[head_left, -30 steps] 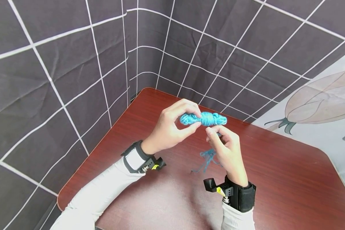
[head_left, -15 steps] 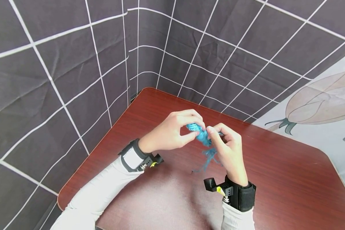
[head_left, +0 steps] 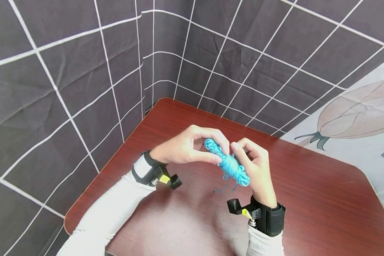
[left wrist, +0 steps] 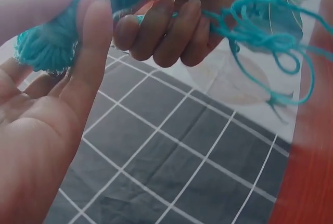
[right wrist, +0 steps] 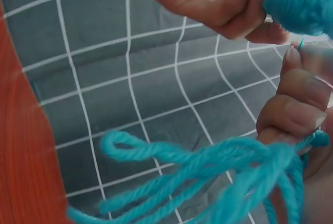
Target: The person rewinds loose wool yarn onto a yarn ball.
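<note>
A bundle of bright blue yarn (head_left: 232,168), wound tightly round its middle with looped ends, is held above the table. My left hand (head_left: 190,146) pinches it near its upper left end between thumb and fingers. The bundle slants down to the right, its lower end overlapping my right palm in the head view. My right hand (head_left: 255,161) pinches a strand of the yarn between thumb and forefinger, close to the wound middle. Its other fingers (left wrist: 174,28) curl round the yarn's loose length. Slack loops of yarn (right wrist: 208,166) hang out from below that hand.
The reddish-brown table (head_left: 310,188) lies beneath both hands. Dark grey cloth with a white grid (head_left: 92,71) stands along its left and far sides. A pale cloth with a printed flower (head_left: 361,110) is at the right. Both wrists wear black camera straps (head_left: 268,217).
The bundle has swung from lying level to slanting down toward the right wrist, turned by the left hand, which moved lower. The right hand has stayed nearly in place.
</note>
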`<state>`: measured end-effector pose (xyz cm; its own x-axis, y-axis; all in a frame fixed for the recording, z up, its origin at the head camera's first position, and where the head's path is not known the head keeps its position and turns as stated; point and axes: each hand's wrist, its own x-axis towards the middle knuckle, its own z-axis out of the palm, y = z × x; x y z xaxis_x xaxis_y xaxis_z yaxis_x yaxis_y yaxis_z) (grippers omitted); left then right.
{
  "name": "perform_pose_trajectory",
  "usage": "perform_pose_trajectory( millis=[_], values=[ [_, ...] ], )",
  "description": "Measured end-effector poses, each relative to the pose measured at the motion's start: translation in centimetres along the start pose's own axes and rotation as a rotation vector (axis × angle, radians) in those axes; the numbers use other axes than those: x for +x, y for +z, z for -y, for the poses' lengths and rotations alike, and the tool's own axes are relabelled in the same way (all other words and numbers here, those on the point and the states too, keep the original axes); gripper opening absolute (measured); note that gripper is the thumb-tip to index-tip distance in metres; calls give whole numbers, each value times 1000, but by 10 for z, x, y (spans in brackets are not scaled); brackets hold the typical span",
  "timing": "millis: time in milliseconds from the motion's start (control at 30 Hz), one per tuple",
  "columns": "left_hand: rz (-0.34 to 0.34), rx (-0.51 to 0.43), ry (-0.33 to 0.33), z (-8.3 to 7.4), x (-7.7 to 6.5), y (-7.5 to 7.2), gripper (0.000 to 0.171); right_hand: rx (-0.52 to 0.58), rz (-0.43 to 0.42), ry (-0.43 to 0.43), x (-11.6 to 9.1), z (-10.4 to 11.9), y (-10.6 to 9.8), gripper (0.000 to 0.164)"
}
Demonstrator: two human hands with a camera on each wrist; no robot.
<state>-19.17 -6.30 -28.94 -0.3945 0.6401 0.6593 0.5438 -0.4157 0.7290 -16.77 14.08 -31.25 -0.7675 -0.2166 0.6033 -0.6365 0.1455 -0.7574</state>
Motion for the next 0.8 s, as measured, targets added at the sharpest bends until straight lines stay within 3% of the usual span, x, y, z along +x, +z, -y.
perform_pose_trajectory(
  millis=[167, 400, 600, 800],
  values=[
    [-30, -74, 48, 4, 2, 4, 19, 58, 16, -15, 1, 11, 2, 15],
    [-219, -97, 108, 3, 5, 9, 18, -89, -2, -5, 0, 11, 2, 13],
    [-427, 110, 190, 0, 8, 13, 22, -23, 65, -6, -1, -2, 2, 17],
    [-502, 507, 216, -3, 9, 16, 18, -109, 72, 12, 0, -1, 4, 19]
  ],
)
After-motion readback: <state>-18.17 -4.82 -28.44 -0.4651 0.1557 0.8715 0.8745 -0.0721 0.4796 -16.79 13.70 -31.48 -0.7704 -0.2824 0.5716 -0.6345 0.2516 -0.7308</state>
